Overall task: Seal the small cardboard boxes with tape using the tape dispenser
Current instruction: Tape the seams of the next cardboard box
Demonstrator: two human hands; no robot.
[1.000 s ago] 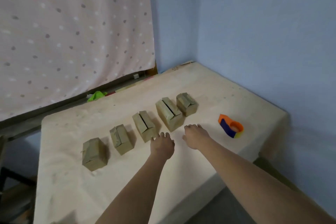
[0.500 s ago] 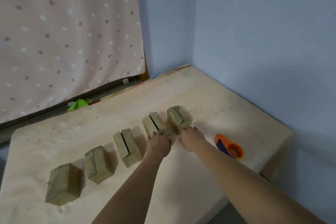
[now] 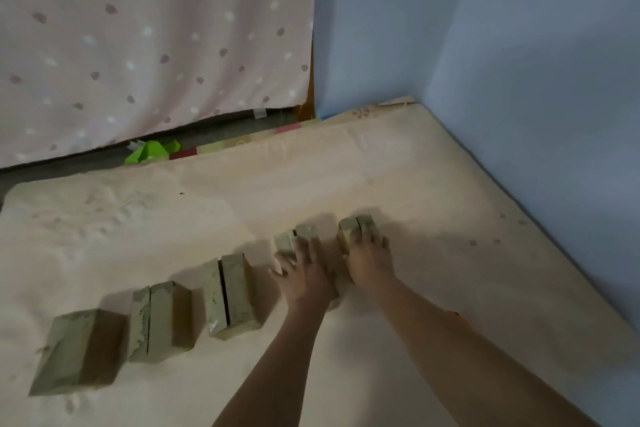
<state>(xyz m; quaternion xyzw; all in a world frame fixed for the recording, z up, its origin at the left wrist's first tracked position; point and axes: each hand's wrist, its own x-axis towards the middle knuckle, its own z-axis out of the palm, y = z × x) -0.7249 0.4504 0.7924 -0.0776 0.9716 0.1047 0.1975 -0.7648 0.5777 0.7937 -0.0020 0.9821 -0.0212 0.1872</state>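
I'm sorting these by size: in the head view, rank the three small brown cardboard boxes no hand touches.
As they look:
1. Leftmost brown cardboard box
2. Second box and third box, about alike

The leftmost is nearest the camera, so true sizes are unsure.

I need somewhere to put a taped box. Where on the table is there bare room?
Free: the wide strip between the row of boxes and the table's far edge, and the near strip left of the forearms. Crowded: the row, where the left hand and right hand rest on boxes.

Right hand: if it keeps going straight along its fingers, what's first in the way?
The right hand already lies on the end box. Past that box, only bare table, then probably the blue wall; depth is unclear.
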